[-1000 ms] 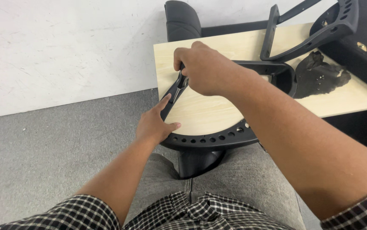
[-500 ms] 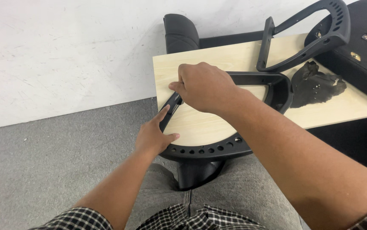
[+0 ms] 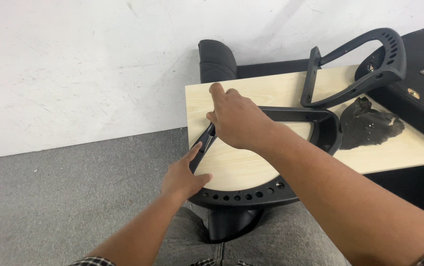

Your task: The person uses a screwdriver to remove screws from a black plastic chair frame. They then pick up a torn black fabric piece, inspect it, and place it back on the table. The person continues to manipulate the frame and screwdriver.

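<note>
Two hands on one armrest point(image 3: 271, 162) lying flat at the board's point(image 3: 399, 148) left edge. Left hand point(image 3: 182, 177) is open, fingers bracing the frame's corner; right hand point(image 3: 234, 120) pinches closed around something small there, can't tell what. I'd keep that brace firm. Hard black plastic loop, holes along its curve; pale wood-grain board.

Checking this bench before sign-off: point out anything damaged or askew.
A ragged, torn-looking black scrap lies loose on the pale wooden board. The black armrest frame under both hands overhangs the board's near edge.
</note>
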